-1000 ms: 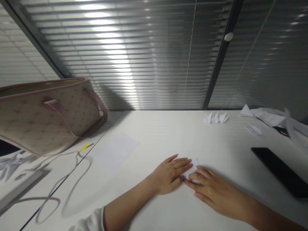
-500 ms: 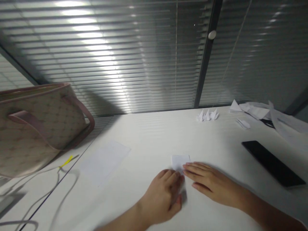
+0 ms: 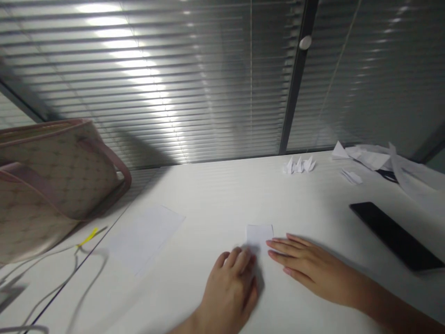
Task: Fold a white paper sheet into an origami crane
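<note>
A small white folded paper [image 3: 259, 234] lies flat on the white table in front of me. My left hand [image 3: 231, 280] is at its lower edge, with curled fingers that cover that edge. The fingertips are slightly blurred and partly hidden, so I cannot tell whether they grip the paper. My right hand [image 3: 308, 266] lies flat with fingers stretched out and slightly apart, its fingertips touching or just beside the paper's right edge. Farther back stand several small folded white paper figures [image 3: 299, 165] in a row.
To the left lies a larger sheet [image 3: 146, 239]. Beyond it are a handbag [image 3: 55, 185] with pink handles and a grey cable [image 3: 74, 266] with a yellow tie [image 3: 87, 236]. A black phone [image 3: 392, 234], a small folded stack [image 3: 352, 176] and loose paper strips [image 3: 371, 157] lie right. Blinds [image 3: 208, 93] stand behind.
My left hand has shifted slightly left and down, showing more of the paper. My right hand's fingers have spread a little. The view has moved slightly.
</note>
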`<state>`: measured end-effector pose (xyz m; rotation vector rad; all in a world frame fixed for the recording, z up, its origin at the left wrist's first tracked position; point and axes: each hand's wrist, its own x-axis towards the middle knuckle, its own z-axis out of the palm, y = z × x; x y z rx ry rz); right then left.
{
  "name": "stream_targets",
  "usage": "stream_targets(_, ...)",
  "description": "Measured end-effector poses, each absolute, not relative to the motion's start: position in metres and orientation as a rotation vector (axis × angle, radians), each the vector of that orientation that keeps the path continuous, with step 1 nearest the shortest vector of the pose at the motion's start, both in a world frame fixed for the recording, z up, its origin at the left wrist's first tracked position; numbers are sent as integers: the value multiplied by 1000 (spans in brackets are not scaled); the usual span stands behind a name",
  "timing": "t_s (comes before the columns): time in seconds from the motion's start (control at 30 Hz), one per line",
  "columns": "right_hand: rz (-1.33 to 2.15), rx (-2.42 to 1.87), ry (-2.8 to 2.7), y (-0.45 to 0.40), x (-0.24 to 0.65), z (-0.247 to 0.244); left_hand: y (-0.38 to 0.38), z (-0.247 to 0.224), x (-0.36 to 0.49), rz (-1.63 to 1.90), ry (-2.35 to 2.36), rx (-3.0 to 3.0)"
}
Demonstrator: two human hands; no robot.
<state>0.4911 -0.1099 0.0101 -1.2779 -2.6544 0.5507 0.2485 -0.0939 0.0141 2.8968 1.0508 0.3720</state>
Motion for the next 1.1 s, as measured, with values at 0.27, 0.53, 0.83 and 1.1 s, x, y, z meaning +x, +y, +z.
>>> stream_targets(0.27,560,-1224,-2575,-108,502,8,-92,14,246,397,1180,2921)
stream_targets(0.53,99,-1110,-2397,-99,489,-11,-71,7,242,584,967,2825)
stream_targets(0.83,-75,-961,-2458,-91,475,-12,-54,3,247,629,861,2453)
stream_targets(1.1,-114,-898,-2329,-66,463,-8,-54,7,247,780,1164,1642)
